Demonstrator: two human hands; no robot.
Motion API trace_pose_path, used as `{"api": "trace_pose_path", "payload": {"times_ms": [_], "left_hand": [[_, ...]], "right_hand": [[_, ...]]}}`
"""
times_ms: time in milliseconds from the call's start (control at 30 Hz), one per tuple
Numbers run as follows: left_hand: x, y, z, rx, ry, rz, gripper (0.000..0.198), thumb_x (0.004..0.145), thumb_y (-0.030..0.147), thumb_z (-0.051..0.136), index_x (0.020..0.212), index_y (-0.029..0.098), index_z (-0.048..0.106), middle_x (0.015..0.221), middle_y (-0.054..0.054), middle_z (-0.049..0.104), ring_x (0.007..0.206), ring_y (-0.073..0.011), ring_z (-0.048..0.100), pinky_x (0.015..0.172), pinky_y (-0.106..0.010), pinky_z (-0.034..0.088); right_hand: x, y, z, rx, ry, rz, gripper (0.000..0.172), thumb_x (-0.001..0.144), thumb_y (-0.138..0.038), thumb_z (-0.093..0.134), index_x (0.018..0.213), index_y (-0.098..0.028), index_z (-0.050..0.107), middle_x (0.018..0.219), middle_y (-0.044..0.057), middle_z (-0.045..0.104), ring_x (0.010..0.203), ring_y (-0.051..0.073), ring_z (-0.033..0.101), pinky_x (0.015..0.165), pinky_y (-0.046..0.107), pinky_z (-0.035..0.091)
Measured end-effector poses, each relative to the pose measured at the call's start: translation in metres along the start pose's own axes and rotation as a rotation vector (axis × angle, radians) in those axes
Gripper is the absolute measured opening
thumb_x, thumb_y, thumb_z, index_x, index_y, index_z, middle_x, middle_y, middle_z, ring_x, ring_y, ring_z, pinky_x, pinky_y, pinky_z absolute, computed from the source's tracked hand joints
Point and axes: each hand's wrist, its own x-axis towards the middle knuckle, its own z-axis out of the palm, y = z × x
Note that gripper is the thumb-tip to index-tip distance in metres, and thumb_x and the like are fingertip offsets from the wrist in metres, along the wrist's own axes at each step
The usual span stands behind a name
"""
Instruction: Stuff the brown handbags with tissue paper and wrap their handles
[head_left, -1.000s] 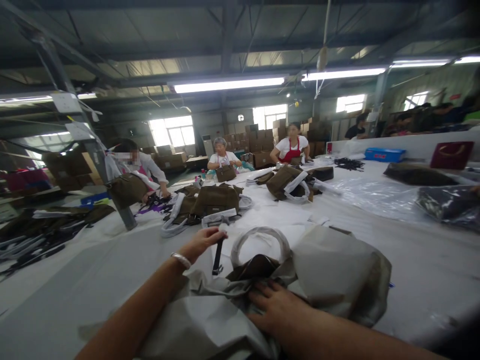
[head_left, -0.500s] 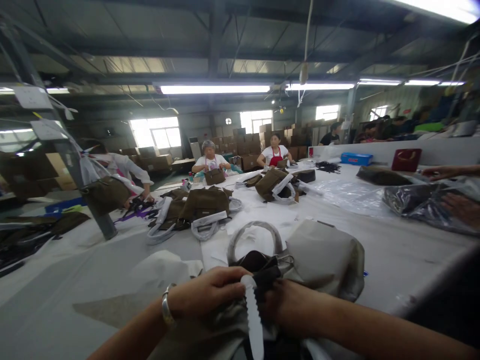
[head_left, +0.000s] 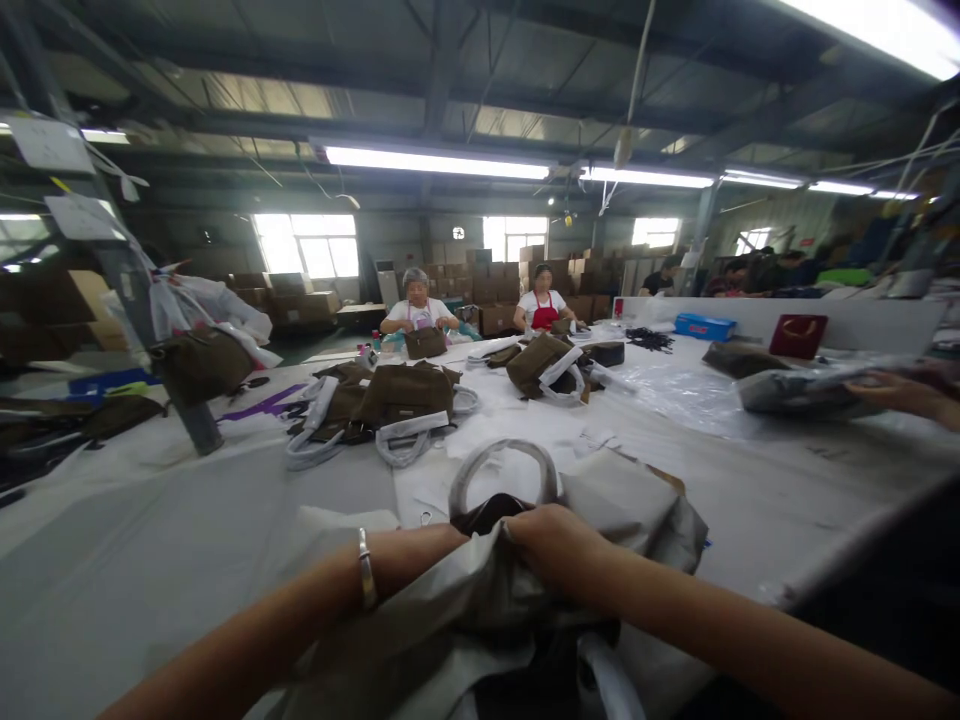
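Observation:
A handbag stands in front of me, its dark opening (head_left: 491,512) facing up between my hands. One wrapped handle (head_left: 455,480) arches behind the opening, and another wrapped handle (head_left: 611,680) hangs at the near side. Crumpled grey sheet material (head_left: 442,620) spreads over the bag's front and to the right. My right hand (head_left: 559,545) is closed, pinching a gathered edge of this sheet by the opening. My left hand (head_left: 439,542), below a bracelet (head_left: 366,568), reaches into the mouth of the bag; its fingers are hidden behind the grey sheet.
Brown bags (head_left: 409,393) with wrapped handles lie across the table, more bags (head_left: 544,362) beyond. A metal post (head_left: 196,425) rises at left with a bag hanging by it. Two co-workers sit opposite; another person's hand (head_left: 896,392) holds a plastic-covered bag at right.
The white serrated strip by my left hand has gone from sight. My left hand has moved into the opening, and my right now grips the sheet. The co-worker's bag at right has been lifted.

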Motion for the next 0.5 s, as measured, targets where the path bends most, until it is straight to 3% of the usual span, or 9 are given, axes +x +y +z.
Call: {"api": "trace_pose_path", "payload": {"times_ms": [100, 200, 267, 367, 433, 500], "left_hand": [[-0.017, 0.003, -0.007, 0.008, 0.137, 0.019, 0.019, 0.083, 0.021, 0.062, 0.093, 0.018, 0.078, 0.099, -0.004, 0.076, 0.090, -0.0220, 0.067, 0.084, -0.027, 0.050], [-0.037, 0.023, -0.013, 0.011, 0.487, -0.006, 0.022, 0.092, 0.029, 0.058, 0.098, 0.020, 0.077, 0.098, -0.004, 0.077, 0.087, -0.0183, 0.069, 0.078, -0.023, 0.050], [-0.043, 0.042, -0.006, 0.031, 0.590, -0.001, 0.024, 0.096, 0.034, 0.056, 0.102, 0.022, 0.076, 0.091, -0.003, 0.076, 0.079, -0.0166, 0.069, 0.071, -0.022, 0.050], [-0.033, 0.059, 0.021, 0.193, 0.374, 0.025, 0.021, 0.096, 0.030, 0.056, 0.105, 0.024, 0.074, 0.095, -0.004, 0.077, 0.085, -0.0207, 0.071, 0.079, -0.027, 0.052], [-0.017, 0.052, 0.040, 0.326, 0.300, -0.008, 0.026, 0.094, 0.024, 0.057, 0.115, 0.021, 0.071, 0.113, -0.009, 0.074, 0.101, -0.0282, 0.070, 0.092, -0.037, 0.053], [-0.001, 0.036, 0.052, 0.404, 0.309, -0.031, 0.037, 0.089, 0.023, 0.061, 0.125, 0.019, 0.067, 0.130, -0.015, 0.067, 0.114, -0.0354, 0.065, 0.101, -0.047, 0.050]], "right_hand": [[0.016, 0.000, 0.018, -0.042, -0.031, 0.055, 0.022, 0.092, -0.017, 0.053, 0.097, -0.012, 0.074, 0.085, 0.014, 0.076, 0.079, 0.027, 0.073, 0.064, 0.028, 0.051], [0.020, 0.001, 0.027, -0.042, -0.042, 0.061, 0.024, 0.092, -0.021, 0.054, 0.092, -0.012, 0.076, 0.088, 0.016, 0.077, 0.081, 0.028, 0.074, 0.067, 0.030, 0.052], [0.022, 0.002, 0.030, -0.030, -0.053, 0.054, 0.023, 0.091, -0.022, 0.056, 0.090, -0.011, 0.077, 0.087, 0.016, 0.077, 0.081, 0.029, 0.074, 0.067, 0.031, 0.053], [0.023, 0.004, 0.030, -0.008, -0.047, 0.023, 0.017, 0.088, -0.019, 0.061, 0.089, -0.011, 0.076, 0.087, 0.014, 0.077, 0.082, 0.029, 0.073, 0.070, 0.032, 0.054], [0.020, 0.003, 0.026, 0.003, -0.022, 0.031, 0.014, 0.086, -0.016, 0.063, 0.091, -0.010, 0.075, 0.087, 0.014, 0.076, 0.082, 0.029, 0.072, 0.071, 0.033, 0.054], [0.014, 0.000, 0.018, 0.010, 0.026, 0.062, 0.019, 0.089, -0.014, 0.060, 0.101, -0.009, 0.072, 0.093, 0.015, 0.075, 0.086, 0.029, 0.071, 0.075, 0.034, 0.055]]}}
